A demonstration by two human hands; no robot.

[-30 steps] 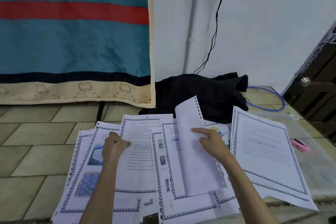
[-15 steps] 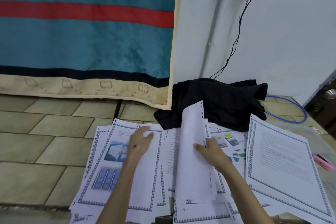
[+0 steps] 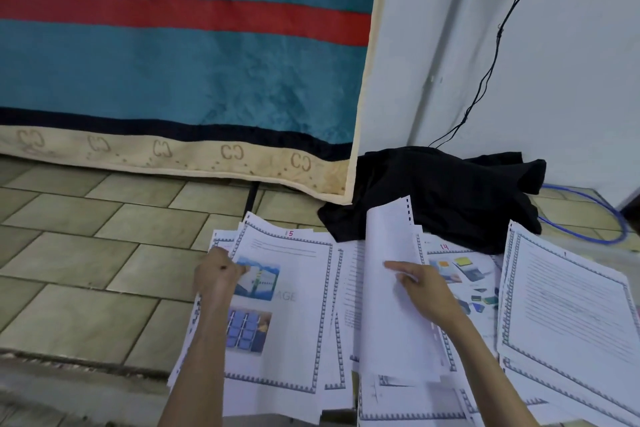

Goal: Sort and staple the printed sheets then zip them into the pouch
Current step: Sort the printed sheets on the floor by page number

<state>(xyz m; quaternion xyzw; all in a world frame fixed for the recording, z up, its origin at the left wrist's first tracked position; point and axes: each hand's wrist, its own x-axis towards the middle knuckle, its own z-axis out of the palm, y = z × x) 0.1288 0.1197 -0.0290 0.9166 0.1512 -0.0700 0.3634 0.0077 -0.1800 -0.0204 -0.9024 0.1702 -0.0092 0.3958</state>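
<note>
Sorting, lower frame: left hand (image 3: pixel 218 276) pinching page 15 (image 3: pixel 294 305), right hand (image 3: pixel 420 284) gripping lifted sheet (image 3: pixel 388 274); loose overlapping sheets risk misordering.

Printed sheets (image 3: pixel 294 305) spread low in frame; left hand (image 3: pixel 216 276) gripping page 15's edge, right hand (image 3: pixel 424 288) lifting a curled sheet (image 3: pixel 388 253) at centre.

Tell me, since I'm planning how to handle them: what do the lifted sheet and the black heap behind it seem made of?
The lifted sheet looks like thin matte paper: it curls upward under the right hand. The black heap looks like soft matte fabric, judging by its loose folds.
</note>
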